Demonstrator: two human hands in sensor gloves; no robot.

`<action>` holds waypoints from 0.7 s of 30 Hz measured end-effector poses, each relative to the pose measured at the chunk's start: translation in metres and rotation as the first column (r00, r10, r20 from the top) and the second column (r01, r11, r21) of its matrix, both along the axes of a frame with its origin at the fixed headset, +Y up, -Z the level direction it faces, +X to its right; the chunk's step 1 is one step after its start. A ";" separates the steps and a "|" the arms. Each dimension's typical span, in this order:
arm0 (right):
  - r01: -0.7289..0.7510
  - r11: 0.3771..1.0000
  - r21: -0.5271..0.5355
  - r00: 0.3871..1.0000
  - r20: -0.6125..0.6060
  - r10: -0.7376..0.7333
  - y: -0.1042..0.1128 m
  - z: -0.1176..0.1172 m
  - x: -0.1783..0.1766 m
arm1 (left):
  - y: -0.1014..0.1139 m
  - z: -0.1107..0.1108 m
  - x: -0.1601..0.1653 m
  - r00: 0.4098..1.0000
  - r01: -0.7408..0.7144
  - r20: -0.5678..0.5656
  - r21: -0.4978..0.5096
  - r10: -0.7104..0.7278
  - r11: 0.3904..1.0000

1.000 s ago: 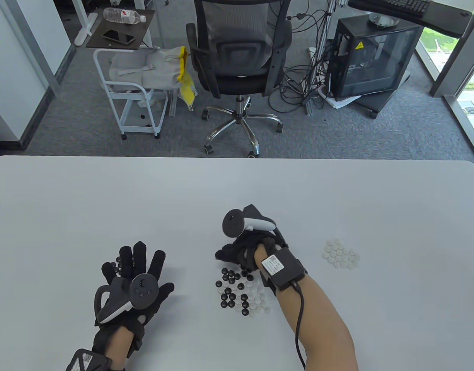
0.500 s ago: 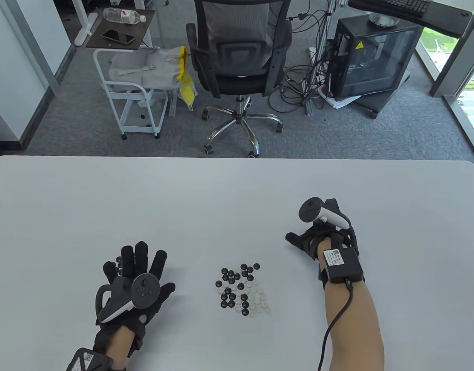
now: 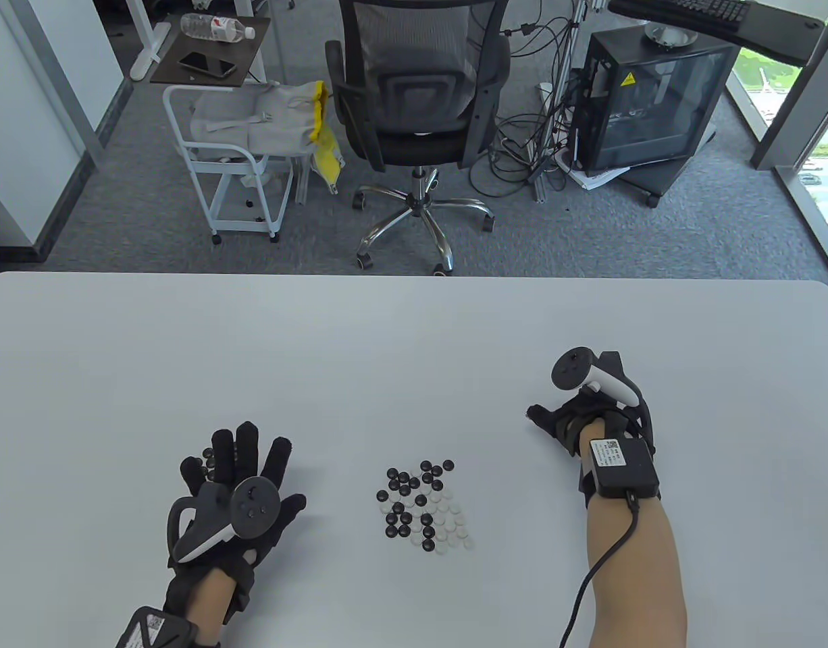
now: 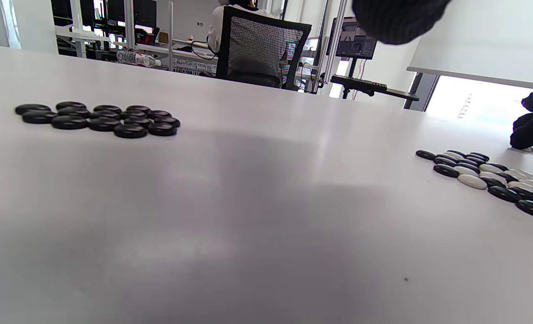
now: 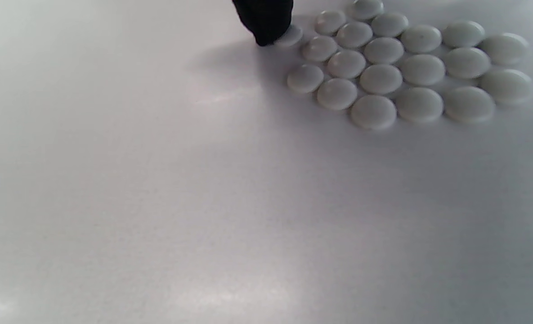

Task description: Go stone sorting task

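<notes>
- White stones are lying in a flat patch right of the mixed pile; in the table view the right hand is covering that patch entirely.
- In the right wrist view one gloved fingertip is resting on a white stone at the patch's edge; the other fingers are cut off by the frame, so I cannot tell how that hand is shaped.
- The left hand is lying flat left of the mixed pile, fingers spread and straight, holding nothing.
- Black stones are sitting in a tight group under the left hand's fingers, mostly hidden in the table view.
- No container is showing; all stones are lying on the bare table.
- Beyond the mixed pile, open tabletop is stretching to the far edge.
</notes>
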State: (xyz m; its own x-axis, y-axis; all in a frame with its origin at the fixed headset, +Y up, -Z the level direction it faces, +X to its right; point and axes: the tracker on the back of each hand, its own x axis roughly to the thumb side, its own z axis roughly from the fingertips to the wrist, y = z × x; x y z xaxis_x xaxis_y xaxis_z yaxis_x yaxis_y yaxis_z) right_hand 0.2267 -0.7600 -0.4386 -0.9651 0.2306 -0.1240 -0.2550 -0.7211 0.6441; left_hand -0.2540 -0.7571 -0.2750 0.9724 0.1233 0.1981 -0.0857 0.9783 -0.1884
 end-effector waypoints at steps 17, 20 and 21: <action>0.056 0.998 0.018 0.924 -0.379 -0.044 0.026 0.023 -0.078 | 0.000 0.000 0.002 1.000 0.007 0.008 -0.001 -0.007 1.000; 0.127 0.992 -0.022 0.880 -0.458 -0.123 0.025 0.037 -0.103 | 0.000 0.000 0.001 1.000 0.003 0.005 0.000 -0.003 1.000; 0.145 0.989 -0.034 0.864 -0.482 -0.143 0.023 0.042 -0.111 | 0.000 0.000 0.001 1.000 0.003 0.004 -0.001 -0.003 1.000</action>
State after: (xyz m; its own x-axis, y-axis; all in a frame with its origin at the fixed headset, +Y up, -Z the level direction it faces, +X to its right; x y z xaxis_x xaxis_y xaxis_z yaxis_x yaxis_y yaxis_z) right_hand 0.1162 -0.7367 -0.3969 -0.8604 0.3713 0.3490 -0.0147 -0.7026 0.7114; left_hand -0.2528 -0.7573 -0.2751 0.9719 0.1207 0.2023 -0.0821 0.9785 -0.1894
